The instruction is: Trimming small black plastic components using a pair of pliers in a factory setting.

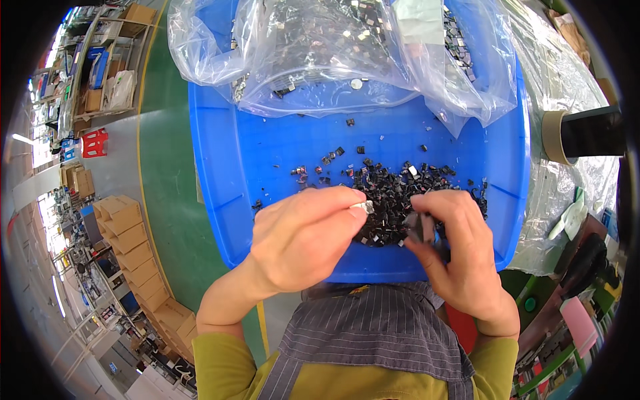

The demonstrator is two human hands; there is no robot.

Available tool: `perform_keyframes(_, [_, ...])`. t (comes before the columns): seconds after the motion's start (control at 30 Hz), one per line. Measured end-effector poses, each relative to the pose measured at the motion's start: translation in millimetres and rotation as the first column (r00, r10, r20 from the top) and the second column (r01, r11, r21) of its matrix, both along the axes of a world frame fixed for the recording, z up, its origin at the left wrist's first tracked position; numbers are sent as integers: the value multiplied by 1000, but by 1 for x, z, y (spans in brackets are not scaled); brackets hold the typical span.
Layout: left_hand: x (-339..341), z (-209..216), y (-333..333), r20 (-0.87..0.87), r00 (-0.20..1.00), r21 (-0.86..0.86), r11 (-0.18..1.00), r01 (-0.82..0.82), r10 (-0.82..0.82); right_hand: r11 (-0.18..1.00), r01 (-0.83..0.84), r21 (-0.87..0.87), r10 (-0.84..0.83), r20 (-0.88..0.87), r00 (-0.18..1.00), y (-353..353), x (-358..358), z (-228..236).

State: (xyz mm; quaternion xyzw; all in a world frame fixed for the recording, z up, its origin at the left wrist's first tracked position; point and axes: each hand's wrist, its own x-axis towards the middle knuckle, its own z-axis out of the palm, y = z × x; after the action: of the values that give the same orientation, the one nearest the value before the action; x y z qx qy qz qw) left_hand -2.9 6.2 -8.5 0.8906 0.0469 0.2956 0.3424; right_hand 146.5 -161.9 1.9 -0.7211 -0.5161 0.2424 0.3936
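Cartons [130, 243] stand stacked along a green floor [177, 160] at far left, beyond the edge of a blue bin [300, 137] at which a person in a striped apron [370, 327] works with bare hands. The left hand [300, 240] reaches in from the bin's near side, thumb and forefinger pinched on a small pale piece [362, 206]; its fingertips point right, over the left flank of a heap of black bits [390, 190]. The pale piece juts from the pinch toward the other hand, though too little of it shows to tell its long axis.

Across a narrow gap, with the heap visible between, the right hand [461, 243] curls inward, thumb below and fingers above, around a dark piece [421, 228]. Blur softens that piece; it appears gripped, its longer side running roughly away from the wearer. It lies to the right of the pale piece and slightly nearer the apron, the two apart and facing each other. Each hand is nearest its own piece, and both hang over the heap at the bin's near end.

Above them, a clear bag [320, 93] drapes over the bin's far end. At far right, a roll [555, 137] rests on plastic sheeting [543, 213].
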Motion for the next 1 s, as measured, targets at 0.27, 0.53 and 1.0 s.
perform_keyframes(0.27, [33,38,111,-25,814,329,773,-542,581,1000,-20,-17,16,-201,980,-4,3,-4])
perform_keyframes(0.53, [43,-10,51,-280,948,441,897,-15,154,999,-38,-27,29,-253,967,-5,6,-1])
perform_keyframes(1.0, [74,-31,62,-392,785,638,757,-143,479,999,-10,33,18,-233,972,-6,3,0])
